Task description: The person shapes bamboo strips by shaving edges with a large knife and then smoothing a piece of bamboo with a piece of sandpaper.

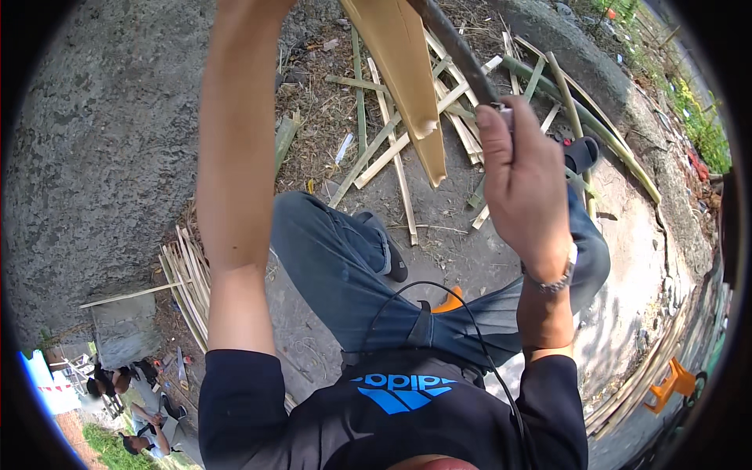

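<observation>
While most of the left hand (254, 5) is cut off by the top edge around 11 o'clock on the head cam, the right hand (525, 176) is easy to spot at 2 o'clock. That one's closed in a fist around the handle end of a long dark blade (460, 56), which runs up toward 12. Can't tell how open the left one is or what it's got.

The split bamboo piece (399, 74), kinda trough-shaped with a ragged lower end, hangs at 12 o'clock just left of the blade; can't say if they touch. Below both, loose bamboo strips (405, 176) lie crisscrossed on the ground between 12 and 1. There's a bundle of thin sticks (188, 290) between 8 and 9, an orange stool (674, 384) way out at 4, and a couple of people (153, 432) off around 8. Oh, and a metal-band watch (553, 283) on the right wrist.
</observation>
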A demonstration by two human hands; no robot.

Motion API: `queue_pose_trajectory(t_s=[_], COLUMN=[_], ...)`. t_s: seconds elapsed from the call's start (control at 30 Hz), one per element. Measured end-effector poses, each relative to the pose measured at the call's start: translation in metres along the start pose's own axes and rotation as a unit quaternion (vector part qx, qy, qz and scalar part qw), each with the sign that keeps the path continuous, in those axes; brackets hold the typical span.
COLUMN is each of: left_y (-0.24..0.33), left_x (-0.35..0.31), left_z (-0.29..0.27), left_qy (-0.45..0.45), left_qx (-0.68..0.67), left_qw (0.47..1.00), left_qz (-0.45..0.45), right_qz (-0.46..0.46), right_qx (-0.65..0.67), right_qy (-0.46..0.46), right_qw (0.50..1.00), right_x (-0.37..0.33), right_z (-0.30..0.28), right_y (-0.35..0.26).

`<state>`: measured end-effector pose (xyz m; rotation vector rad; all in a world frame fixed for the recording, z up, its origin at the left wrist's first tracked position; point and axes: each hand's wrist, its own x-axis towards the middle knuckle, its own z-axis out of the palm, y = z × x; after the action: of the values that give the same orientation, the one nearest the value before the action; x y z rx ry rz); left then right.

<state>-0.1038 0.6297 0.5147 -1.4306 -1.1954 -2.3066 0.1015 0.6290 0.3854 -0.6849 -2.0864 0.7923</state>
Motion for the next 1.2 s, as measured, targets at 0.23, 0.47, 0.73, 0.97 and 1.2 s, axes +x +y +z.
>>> queue_pose_trajectory(t_s=[0.23,0.47,0.73,0.97,1.2], left_y=[-0.136,-0.101,-0.107,-0.117,-0.114], left_x=[-0.064,-0.02,-0.006,-0.028,-0.025], left_z=[-0.095,-0.035,-0.018,-0.018,-0.005], left_qy=[-0.143,-0.091,-0.401,-0.172,0.015], left_qx=[-0.128,-0.255,-0.461,-0.315,-0.252], left_qw=[0.966,0.909,0.728,0.882,0.929], left_qz=[-0.174,-0.317,-0.309,-0.305,-0.269], right_qz=[0.094,0.211,0.239,0.32,0.366], right_qx=[-0.013,0.159,0.549,0.497,0.523], right_qy=[-0.042,-0.119,-0.3,-0.216,-0.134], right_qw=[0.995,0.957,0.743,0.777,0.758], right_x=[-0.062,-0.068,-0.094,-0.092,-0.089], right_z=[0.053,0.04,0.029,0.052,0.088], right_y=[0.102,0.114,0.182,0.117,0.044])
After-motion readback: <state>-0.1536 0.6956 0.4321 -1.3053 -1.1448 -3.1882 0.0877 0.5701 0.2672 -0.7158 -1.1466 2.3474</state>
